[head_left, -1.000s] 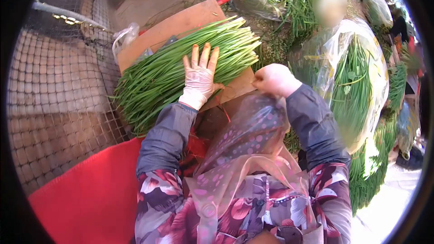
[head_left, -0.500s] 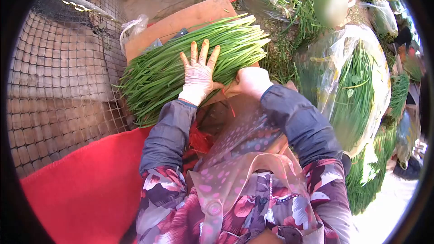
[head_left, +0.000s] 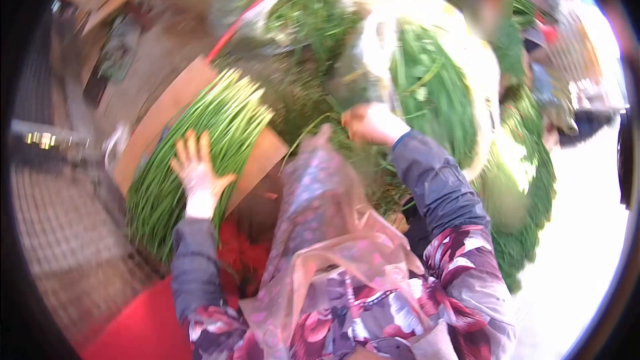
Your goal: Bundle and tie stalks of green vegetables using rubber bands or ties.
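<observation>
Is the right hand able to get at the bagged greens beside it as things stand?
Probably yes: the right hand is raised right next to the bagged greens, with nothing visibly between them, though the picture is blurred.

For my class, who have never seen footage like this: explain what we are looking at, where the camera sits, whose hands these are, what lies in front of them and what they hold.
There is no machine here. A small camera worn on a person's head looks forward and down, so the round, blurred picture shows that person's own arms. The left hand, in a thin pale glove, rests spread flat on a long bundle of thin green stalks, which lies on a brown board. The bare right hand is raised beside large clear plastic bags stuffed with greens; the blur hides whether it grips anything. A clear pink-spotted plastic apron hangs between the arms. A red cloth lies at lower left.
</observation>
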A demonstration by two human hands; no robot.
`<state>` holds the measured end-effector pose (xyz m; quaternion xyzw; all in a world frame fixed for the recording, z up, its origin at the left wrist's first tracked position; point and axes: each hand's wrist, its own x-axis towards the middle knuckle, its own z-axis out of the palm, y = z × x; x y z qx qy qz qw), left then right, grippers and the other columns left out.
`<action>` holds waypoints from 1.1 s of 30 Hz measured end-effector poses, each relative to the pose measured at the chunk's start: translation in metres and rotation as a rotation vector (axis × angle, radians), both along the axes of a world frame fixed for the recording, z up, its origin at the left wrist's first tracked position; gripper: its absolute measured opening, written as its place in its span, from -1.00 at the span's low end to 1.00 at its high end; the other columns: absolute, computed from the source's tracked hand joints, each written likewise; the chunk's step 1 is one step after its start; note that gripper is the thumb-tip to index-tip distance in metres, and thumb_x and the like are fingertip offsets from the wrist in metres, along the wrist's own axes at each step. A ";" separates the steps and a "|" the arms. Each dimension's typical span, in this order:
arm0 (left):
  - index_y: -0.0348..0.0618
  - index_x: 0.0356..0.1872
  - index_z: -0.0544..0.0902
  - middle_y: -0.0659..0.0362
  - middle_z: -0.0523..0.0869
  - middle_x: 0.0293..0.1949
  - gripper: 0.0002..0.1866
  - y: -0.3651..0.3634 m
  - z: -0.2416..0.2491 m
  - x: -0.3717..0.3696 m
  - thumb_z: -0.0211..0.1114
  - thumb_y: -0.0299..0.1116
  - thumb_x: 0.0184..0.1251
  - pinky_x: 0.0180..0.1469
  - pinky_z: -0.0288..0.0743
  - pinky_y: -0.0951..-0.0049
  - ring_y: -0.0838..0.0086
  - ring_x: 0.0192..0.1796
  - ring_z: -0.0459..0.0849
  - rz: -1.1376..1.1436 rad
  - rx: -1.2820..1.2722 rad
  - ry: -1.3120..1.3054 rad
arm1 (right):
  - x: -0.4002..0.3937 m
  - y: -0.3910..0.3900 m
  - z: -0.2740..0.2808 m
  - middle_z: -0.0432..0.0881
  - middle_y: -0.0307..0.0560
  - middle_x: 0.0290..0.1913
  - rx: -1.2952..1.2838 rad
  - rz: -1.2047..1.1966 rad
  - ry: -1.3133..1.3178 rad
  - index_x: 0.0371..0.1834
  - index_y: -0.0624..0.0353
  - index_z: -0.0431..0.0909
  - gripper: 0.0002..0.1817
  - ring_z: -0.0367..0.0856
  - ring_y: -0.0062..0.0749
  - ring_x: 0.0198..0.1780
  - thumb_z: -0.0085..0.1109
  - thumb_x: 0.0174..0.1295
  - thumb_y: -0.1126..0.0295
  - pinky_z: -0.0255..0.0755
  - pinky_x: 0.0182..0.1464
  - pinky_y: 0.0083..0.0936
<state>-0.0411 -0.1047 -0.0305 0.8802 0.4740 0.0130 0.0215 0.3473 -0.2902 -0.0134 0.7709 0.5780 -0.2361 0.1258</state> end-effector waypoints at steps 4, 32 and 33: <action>0.00 0.48 0.05 0.03 -0.05 0.52 0.32 -0.005 0.018 -0.005 0.64 -0.03 -0.46 0.37 -0.15 -0.37 -0.06 0.53 -0.14 -0.060 -0.043 -0.045 | 0.039 -0.064 0.073 0.70 0.02 -0.27 0.066 -0.343 0.111 0.05 0.02 0.59 -0.47 0.69 -0.08 -0.18 0.32 -0.05 0.12 0.54 -0.08 -0.28; 0.05 -0.05 0.67 0.26 0.50 0.25 -0.64 -0.024 -0.014 0.388 0.40 -0.17 0.09 0.39 -0.15 -0.34 0.05 0.46 0.17 -0.786 -0.247 -0.262 | 0.279 0.044 0.037 0.56 0.19 0.09 0.457 -0.570 0.101 0.31 0.24 0.31 -0.19 0.51 -0.03 0.18 0.25 -0.14 0.27 0.37 0.21 -0.29; 0.05 -0.03 0.67 0.26 0.50 0.25 -0.63 -0.029 -0.012 0.387 0.41 -0.19 0.09 0.39 -0.16 -0.34 0.05 0.47 0.15 -0.786 -0.274 -0.306 | 0.259 0.044 0.033 0.53 0.14 0.14 0.499 -0.420 -0.184 0.29 0.22 0.34 -0.25 0.44 -0.04 0.25 0.22 -0.11 0.32 0.30 0.25 -0.22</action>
